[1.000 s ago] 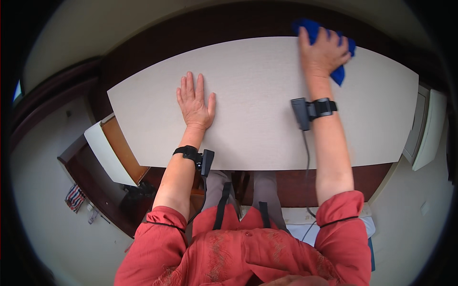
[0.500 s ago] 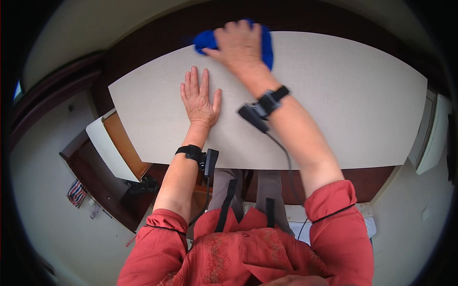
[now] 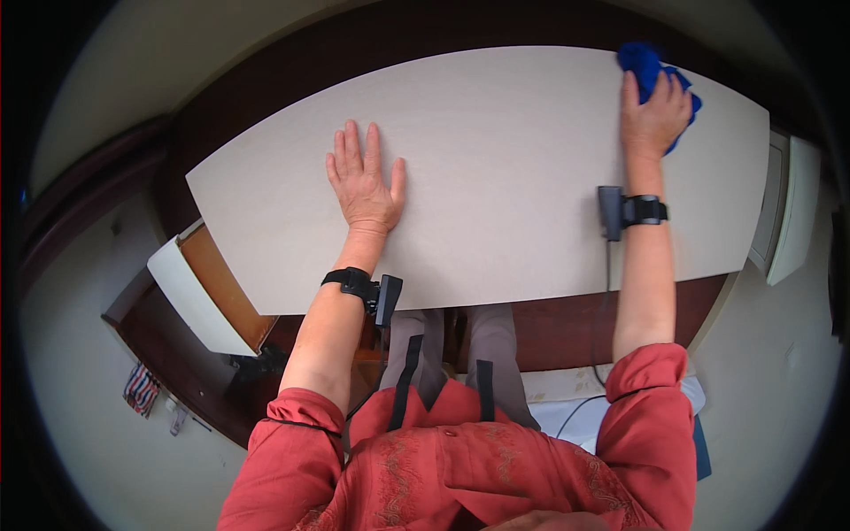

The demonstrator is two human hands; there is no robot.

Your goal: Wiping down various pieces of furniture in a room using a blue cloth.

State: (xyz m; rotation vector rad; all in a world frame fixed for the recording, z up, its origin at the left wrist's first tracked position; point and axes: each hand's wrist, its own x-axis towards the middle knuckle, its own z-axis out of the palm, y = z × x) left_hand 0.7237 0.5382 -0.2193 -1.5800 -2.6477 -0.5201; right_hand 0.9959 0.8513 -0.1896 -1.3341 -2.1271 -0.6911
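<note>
A blue cloth (image 3: pixel 639 60) lies bunched under my right hand (image 3: pixel 656 115) at the far right part of a pale, flat tabletop (image 3: pixel 505 177). My right fingers curl over the cloth and press it to the surface near the far edge. Left of the middle, my left hand (image 3: pixel 365 186) rests flat on the same top, its fingers stretched and the thumb apart, with nothing in it. Each wrist carries a black strap with a small dark device.
An open white drawer (image 3: pixel 204 292) with a brown inside juts out below the tabletop's left end. Another white panel (image 3: pixel 794 212) stands out at the right. A dark wooden surface borders the far edge. A striped cloth (image 3: pixel 142 389) is at the lower left.
My right hand has swept the blue cloth from the far middle of the tabletop to its far right. The left hand has stayed flat in nearly the same place.
</note>
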